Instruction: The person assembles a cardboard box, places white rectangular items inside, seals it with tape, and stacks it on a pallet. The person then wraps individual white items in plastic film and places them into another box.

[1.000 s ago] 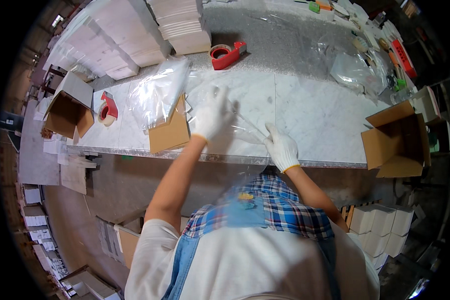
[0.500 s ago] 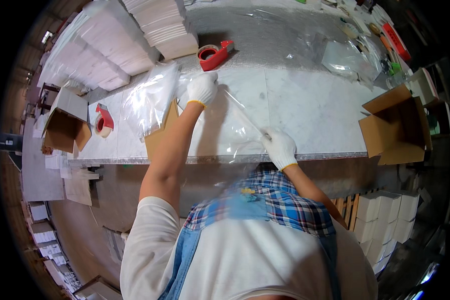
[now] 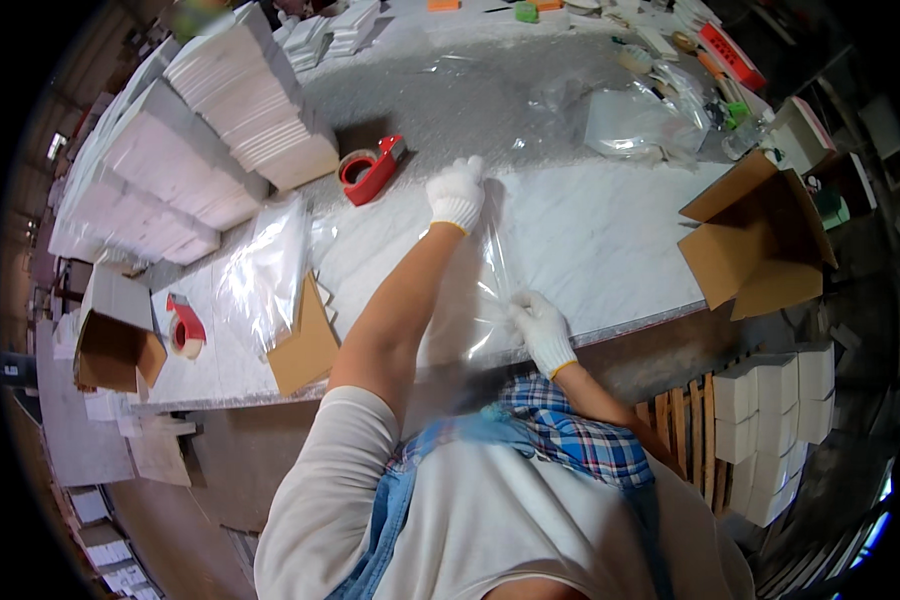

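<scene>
A clear plastic bag (image 3: 486,312) stretches over the tabletop between my two gloved hands. My left hand (image 3: 457,195), in a white knit glove, reaches to the bag's far end with its fingers closed on the film; the fingertips are partly hidden. Nearer the table's front edge, my right hand (image 3: 545,332) pinches the bag's right side between thumb and fingers. To the left of my left forearm lie a stack of clear plastic bags (image 3: 262,270) and a piece of brown cardboard (image 3: 305,350). A red tape dispenser (image 3: 375,172) stands beyond them, left of my left hand.
Tall stacks of white sheets (image 3: 240,95) rise at the back left. Another red tape dispenser (image 3: 186,325) and an open carton (image 3: 120,335) sit at the left. An open brown box (image 3: 760,240) stands at the right edge. Plastic-wrapped items (image 3: 640,125) lie at the back right.
My view has shifted, so the table now appears tilted. My left hand has moved right, away from the tape dispenser and bag stack. My right hand still pinches the bag's side.
</scene>
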`<action>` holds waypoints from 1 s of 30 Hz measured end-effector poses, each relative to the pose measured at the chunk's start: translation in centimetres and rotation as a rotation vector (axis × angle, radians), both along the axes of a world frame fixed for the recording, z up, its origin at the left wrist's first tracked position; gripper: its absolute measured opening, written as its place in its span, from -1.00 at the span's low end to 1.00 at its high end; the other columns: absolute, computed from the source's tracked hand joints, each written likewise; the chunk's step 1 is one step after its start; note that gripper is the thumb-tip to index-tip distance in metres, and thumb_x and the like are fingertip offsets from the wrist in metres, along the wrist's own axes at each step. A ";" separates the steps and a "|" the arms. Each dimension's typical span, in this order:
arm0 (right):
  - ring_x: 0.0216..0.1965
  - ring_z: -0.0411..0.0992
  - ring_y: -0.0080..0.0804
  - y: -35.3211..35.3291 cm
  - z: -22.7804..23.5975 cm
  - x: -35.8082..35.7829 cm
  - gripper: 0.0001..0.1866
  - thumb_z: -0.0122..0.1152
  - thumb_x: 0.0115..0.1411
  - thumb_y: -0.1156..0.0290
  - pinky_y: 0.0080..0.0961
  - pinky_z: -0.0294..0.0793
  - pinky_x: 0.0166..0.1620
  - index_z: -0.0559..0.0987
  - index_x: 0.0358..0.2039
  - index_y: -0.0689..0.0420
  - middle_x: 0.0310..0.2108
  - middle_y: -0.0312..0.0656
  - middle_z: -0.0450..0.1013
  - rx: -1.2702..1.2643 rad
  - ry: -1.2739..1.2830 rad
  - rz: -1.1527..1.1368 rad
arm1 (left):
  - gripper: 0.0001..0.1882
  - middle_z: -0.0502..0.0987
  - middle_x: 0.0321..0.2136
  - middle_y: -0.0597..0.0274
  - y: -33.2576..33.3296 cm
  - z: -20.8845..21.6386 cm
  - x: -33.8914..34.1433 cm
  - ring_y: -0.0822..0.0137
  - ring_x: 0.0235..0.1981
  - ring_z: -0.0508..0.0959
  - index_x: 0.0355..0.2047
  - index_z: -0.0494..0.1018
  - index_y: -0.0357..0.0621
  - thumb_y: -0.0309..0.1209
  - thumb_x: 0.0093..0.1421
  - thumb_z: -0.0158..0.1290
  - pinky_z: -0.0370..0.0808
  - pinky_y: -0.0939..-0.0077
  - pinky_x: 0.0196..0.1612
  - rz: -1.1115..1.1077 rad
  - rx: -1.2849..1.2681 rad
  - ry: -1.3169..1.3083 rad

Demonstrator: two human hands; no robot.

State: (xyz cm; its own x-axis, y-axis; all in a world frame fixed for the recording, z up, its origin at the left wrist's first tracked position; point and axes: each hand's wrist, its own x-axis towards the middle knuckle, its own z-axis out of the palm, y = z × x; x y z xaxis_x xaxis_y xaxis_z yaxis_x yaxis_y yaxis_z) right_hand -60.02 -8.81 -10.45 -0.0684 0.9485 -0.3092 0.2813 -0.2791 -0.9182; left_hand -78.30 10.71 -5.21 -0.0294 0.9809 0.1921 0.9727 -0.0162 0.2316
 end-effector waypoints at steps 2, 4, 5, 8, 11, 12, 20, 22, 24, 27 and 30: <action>-0.55 0.40 -0.61 0.6 1.0 0.7 -0.71 0.25 0.32 0.38 -0.62 0.38 -0.54 0.59 0.00 0.24 -0.38 -0.23 0.55 -0.079 0.037 0.009 | -0.81 0.62 -0.17 -0.03 1.1 -0.3 1.1 -0.11 -0.12 0.65 -0.12 0.48 -0.02 -0.35 0.32 -0.06 0.58 -0.02 -0.12 0.002 -0.052 0.000; -0.52 0.44 -0.58 1.5 2.5 1.3 -0.68 0.27 0.30 0.32 -0.59 0.41 -0.52 0.62 -0.01 0.21 -0.37 -0.22 0.57 -0.165 0.062 0.002 | -0.83 0.60 -0.11 -0.07 1.7 -0.7 1.7 -0.14 -0.06 0.62 -0.12 0.46 -0.07 -0.36 0.33 -0.04 0.56 -0.03 -0.06 0.049 -0.015 -0.202; -0.48 0.48 -0.56 1.9 3.1 1.8 -0.66 0.28 0.29 0.27 -0.55 0.46 -0.49 0.64 -0.01 0.19 -0.35 -0.21 0.60 -0.214 0.067 -0.015 | -0.83 0.59 -0.08 -0.09 1.5 -1.0 2.2 -0.15 -0.03 0.61 -0.12 0.45 -0.10 -0.37 0.34 -0.04 0.54 -0.04 -0.03 0.069 -0.003 -0.305; -0.47 0.49 -0.56 3.2 3.3 2.1 -0.64 0.29 0.28 0.21 -0.54 0.49 -0.48 0.68 0.00 0.15 -0.36 -0.23 0.62 -0.290 0.137 -0.037 | -0.84 0.53 0.02 -0.14 0.8 -4.1 2.0 -0.18 0.09 0.53 -0.15 0.41 -0.20 -0.40 0.33 0.02 0.49 0.00 0.07 0.170 0.479 -0.508; -0.50 0.48 -0.57 4.5 2.6 2.5 -0.64 0.28 0.29 0.22 -0.53 0.49 -0.50 0.68 0.01 0.13 -0.36 -0.24 0.62 -0.289 0.163 -0.054 | -0.87 0.47 0.02 -0.16 -4.0 -2.7 2.4 -0.17 0.06 0.49 -0.21 0.42 -0.25 -0.47 0.27 0.07 0.45 0.00 0.05 0.059 0.428 -0.622; -0.50 0.47 -0.57 4.8 2.3 2.6 -0.64 0.28 0.29 0.22 -0.52 0.49 -0.50 0.68 0.02 0.13 -0.36 -0.24 0.62 -0.291 0.151 -0.056 | -0.87 0.48 -0.04 -0.14 -6.2 -0.4 2.9 -0.18 -0.03 0.50 -0.24 0.43 -0.25 -0.48 0.24 0.08 0.44 -0.01 0.00 -0.046 0.395 -0.507; -0.55 0.37 -0.63 5.1 3.9 2.3 -0.67 0.31 0.27 0.24 -0.60 0.33 -0.57 0.66 -0.02 0.12 -0.38 -0.32 0.57 -0.325 0.099 -0.009 | -0.79 0.58 -0.04 -0.03 -10.9 -1.6 4.4 -0.15 0.05 0.51 -0.18 0.56 -0.18 -0.42 0.17 0.15 0.48 0.03 0.10 -0.208 0.251 -0.252; -0.60 0.30 -0.67 5.5 5.2 2.9 -0.71 0.33 0.26 0.25 -0.64 0.24 -0.63 0.67 -0.07 0.09 -0.40 -0.36 0.54 -0.393 0.101 0.082 | -0.79 0.59 -0.06 -0.01 -10.9 -0.9 5.0 -0.15 0.05 0.51 -0.19 0.57 -0.17 -0.41 0.17 0.15 0.48 0.03 0.11 -0.211 0.192 -0.254; -0.60 0.29 -0.66 5.6 5.7 3.1 -0.69 0.36 0.23 0.22 -0.63 0.26 -0.63 0.68 -0.07 0.05 -0.37 -0.37 0.55 -0.550 0.154 0.246 | -0.76 0.58 -0.06 0.02 -10.6 -0.4 4.1 -0.13 0.07 0.50 -0.15 0.58 -0.13 -0.36 0.17 0.17 0.47 0.04 0.14 -0.227 0.067 -0.229; -0.25 0.46 -0.59 5.1 5.6 3.5 -0.67 0.34 0.25 0.17 -0.55 0.41 -0.36 0.69 -0.07 0.09 -0.24 -0.35 0.60 -0.635 0.236 0.336 | -0.75 0.58 -0.06 0.03 -10.4 -0.5 3.8 -0.12 0.05 0.50 -0.17 0.58 -0.11 -0.31 0.16 0.19 0.48 0.04 0.11 -0.285 0.109 -0.237; -0.30 0.39 -0.61 3.5 2.2 2.7 -0.71 0.25 0.31 0.21 -0.64 0.32 -0.40 0.67 -0.05 0.06 -0.14 -0.31 0.58 -0.591 0.638 0.248 | -0.76 0.57 -0.10 0.06 -10.6 -0.5 3.8 -0.10 0.01 0.49 -0.21 0.57 -0.08 -0.28 0.15 0.20 0.47 0.06 0.06 -0.313 0.149 -0.198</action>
State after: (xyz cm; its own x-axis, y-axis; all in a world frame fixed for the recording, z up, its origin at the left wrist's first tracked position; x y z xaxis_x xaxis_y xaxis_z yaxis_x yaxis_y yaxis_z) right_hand -57.30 -5.36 -8.27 -0.5754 0.5823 -0.5743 -0.1171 -0.7536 -0.6468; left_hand -74.48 0.07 -5.71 0.2156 0.9104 0.3532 0.8522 -0.3520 0.3871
